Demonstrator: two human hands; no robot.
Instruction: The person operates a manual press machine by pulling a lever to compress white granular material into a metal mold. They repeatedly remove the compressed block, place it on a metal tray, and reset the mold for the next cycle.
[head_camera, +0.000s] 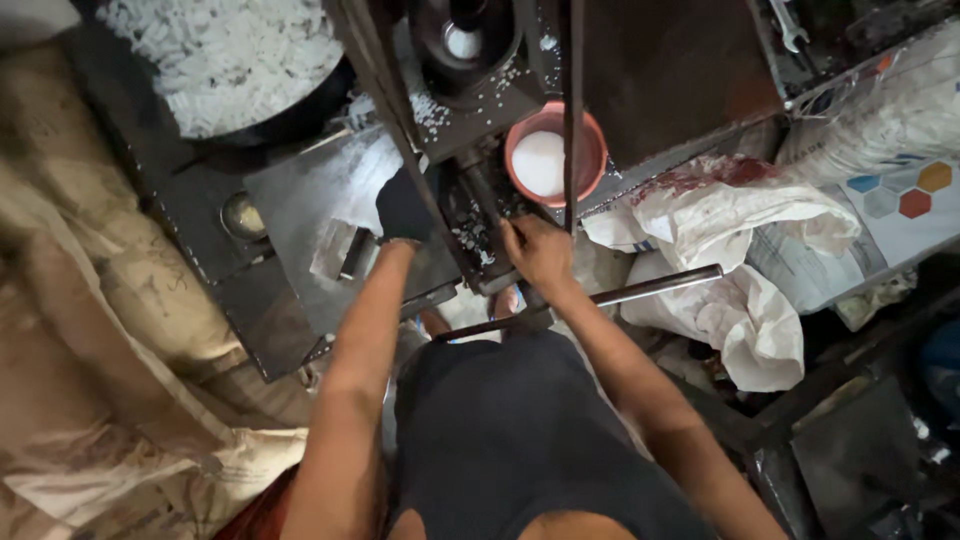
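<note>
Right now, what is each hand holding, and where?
The gloved left hand and bare right hand rest on the dark machine; whether the fingers grip anything cannot be told.

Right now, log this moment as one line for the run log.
left hand: in dark glove, on machine bed | right hand: bare, gripping machine part | pink bowl: white powder | big pan: white pieces

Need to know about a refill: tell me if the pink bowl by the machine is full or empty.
Partly full. The pink bowl sits upright, with white granular material covering its bottom while its inner wall shows bare above it.
</note>
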